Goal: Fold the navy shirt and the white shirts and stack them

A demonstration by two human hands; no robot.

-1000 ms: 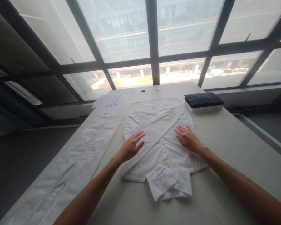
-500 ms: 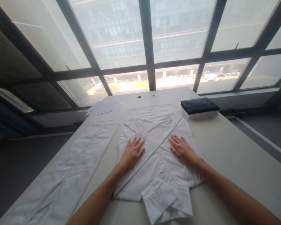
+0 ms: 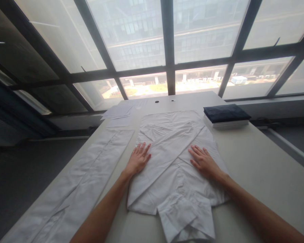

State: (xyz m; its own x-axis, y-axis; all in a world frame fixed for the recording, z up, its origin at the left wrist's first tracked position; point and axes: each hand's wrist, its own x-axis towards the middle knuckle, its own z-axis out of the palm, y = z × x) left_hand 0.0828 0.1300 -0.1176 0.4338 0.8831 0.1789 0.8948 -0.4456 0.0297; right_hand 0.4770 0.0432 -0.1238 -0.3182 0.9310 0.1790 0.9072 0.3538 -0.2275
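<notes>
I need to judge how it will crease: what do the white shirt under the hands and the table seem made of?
The shirt looks like thin woven cotton or a cotton blend, matte: it shows fine wrinkles and crisp fold edges. The table looks like smooth pale laminate or painted board, with a soft sheen from the window light; which one cannot be told.

The single head-worn camera looks forward and down along the pale flat-topped desk (image 3: 255, 158) toward the dark-framed glass window wall (image 3: 168, 44). It sits close over the left hand (image 3: 138, 160) and right hand (image 3: 204, 162).
</notes>
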